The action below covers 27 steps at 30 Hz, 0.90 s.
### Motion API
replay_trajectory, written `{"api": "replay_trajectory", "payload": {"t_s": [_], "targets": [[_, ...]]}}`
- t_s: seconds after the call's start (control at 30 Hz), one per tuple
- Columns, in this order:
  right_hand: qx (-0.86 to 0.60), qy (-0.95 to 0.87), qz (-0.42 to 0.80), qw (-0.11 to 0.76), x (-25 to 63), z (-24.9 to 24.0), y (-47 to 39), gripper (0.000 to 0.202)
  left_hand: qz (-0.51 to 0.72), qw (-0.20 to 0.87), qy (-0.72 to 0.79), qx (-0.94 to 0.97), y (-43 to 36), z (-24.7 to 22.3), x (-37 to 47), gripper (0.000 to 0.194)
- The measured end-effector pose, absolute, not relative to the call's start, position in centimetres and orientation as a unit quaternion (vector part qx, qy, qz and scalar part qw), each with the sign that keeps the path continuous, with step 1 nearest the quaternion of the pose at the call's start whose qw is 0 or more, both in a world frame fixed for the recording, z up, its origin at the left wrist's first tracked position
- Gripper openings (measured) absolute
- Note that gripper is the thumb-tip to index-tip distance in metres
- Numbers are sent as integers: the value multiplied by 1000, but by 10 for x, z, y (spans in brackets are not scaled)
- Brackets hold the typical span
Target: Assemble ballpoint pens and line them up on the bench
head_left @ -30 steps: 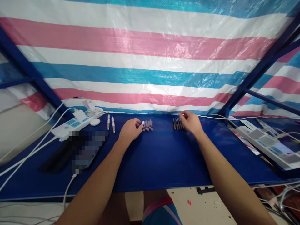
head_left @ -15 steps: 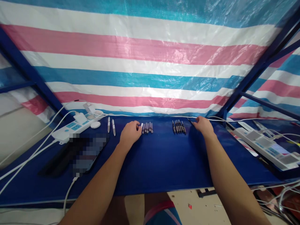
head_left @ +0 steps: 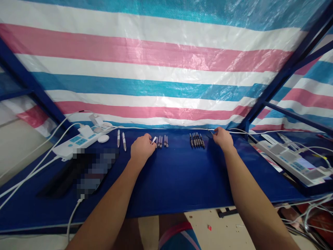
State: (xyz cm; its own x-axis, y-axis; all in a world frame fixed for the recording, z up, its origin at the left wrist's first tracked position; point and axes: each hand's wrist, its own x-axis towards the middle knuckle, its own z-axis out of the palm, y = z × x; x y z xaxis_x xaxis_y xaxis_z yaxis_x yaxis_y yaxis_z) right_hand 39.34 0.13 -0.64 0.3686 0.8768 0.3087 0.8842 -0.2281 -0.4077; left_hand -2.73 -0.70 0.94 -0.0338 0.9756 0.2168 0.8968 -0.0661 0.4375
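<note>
My left hand is closed around a white pen, which leans at a slant from the fingertips. Just right of it lies a short row of clear, greyish-purple pens, partly spaced apart. At the table's far side my right hand pinches a thin dark pen; most of that pen is hidden by the fingers. Between the hands, nearer the right one, several black pens lie side by side. Left of my left hand are two white-and-grey pens, parallel and apart.
On the left, a white power strip with plugs and cables stands beside a round white disc and a blurred dark phone. Another power strip lies at the right. A striped sheet hangs behind the blue table.
The white pen in my left hand has tilted to a slant, and a gap now shows in the greyish-purple row. The view has shifted slightly; my right hand still pinches the dark pen.
</note>
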Motion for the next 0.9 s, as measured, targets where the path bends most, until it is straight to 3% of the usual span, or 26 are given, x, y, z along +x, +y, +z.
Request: {"api": "replay_trajectory", "payload": {"t_s": [0.13, 0.3, 0.53, 0.73, 0.9], "targets": [[-743, -567, 45, 353, 385, 2, 5, 38, 259, 109, 694, 663, -7, 14, -28, 35], [-573, -653, 141, 475, 351, 7, 9, 51, 327, 133, 669, 654, -3, 12, -36, 29], [-506, -708, 184, 457, 320, 3, 2, 44, 303, 95, 656, 685, -1, 3, -38, 15], [-501, -705, 180, 469, 317, 0, 2, 38, 268, -8, 548, 792, 7, -6, -39, 47], [-493, -704, 194, 473, 312, 0, 2, 36, 214, -9, 536, 817, 16, -6, -46, 41]]}}
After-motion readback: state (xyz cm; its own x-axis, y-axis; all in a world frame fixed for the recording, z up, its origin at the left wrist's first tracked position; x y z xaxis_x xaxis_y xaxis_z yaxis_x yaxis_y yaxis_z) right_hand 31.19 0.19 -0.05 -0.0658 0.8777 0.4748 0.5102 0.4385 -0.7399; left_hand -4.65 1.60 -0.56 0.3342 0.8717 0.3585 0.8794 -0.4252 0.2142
